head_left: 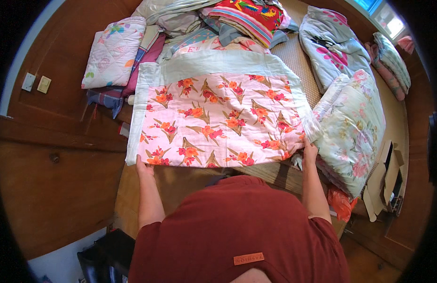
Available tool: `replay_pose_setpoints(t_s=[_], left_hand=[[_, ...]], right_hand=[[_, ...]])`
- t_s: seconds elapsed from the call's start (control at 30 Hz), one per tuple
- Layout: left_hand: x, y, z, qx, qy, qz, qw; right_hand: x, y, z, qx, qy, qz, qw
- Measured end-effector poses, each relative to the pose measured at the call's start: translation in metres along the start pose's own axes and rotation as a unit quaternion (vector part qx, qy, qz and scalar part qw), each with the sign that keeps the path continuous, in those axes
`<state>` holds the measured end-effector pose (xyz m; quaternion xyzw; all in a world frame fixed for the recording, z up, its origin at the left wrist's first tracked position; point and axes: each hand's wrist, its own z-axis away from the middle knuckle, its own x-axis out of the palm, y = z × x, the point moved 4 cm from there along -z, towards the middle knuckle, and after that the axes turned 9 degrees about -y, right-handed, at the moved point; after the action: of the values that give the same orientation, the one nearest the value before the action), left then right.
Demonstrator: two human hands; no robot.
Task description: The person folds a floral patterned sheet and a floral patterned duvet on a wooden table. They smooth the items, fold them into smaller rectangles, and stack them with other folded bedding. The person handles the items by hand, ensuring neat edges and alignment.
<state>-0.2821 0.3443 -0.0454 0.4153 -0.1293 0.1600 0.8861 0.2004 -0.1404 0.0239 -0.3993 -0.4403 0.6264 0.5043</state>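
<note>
head view | pink flowered quilt (pixel 218 118) lies spread flat on the bed (pixel 298 56), long axis left to right, stretching away from the person | left hand (pixel 144 168) fingers clamp near-left corner | right hand (pixel 309 152) fingers clamp near-right corner | both hands equally near; folded pale floral quilt (pixel 353 132) just right

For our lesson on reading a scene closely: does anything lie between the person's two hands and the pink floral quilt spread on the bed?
Nothing visible does. The left hand and the right hand both already grip the near edge of the pink floral quilt at its two corners.
</note>
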Motion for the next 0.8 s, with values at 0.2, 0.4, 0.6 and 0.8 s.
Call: replay_pose_setpoints(t_s=[0.2,0.4,0.6,0.8], left_hand=[[0.044,0.027,0.033,0.032,-0.029,-0.058,0.997],[0.071,0.042,0.039,0.053,-0.058,-0.057,0.995],[0.063,0.065,0.009,0.130,-0.033,-0.078,0.988],[0.103,0.084,0.013,0.097,-0.196,-0.078,0.973]], right_hand=[[0.013,0.021,-0.014,-0.021,0.061,-0.106,0.992],[0.017,0.023,-0.016,-0.024,0.058,-0.146,0.987],[0.023,0.002,-0.017,-0.039,0.118,-0.151,0.981],[0.121,-0.075,0.000,-0.083,0.032,-0.152,0.984]])
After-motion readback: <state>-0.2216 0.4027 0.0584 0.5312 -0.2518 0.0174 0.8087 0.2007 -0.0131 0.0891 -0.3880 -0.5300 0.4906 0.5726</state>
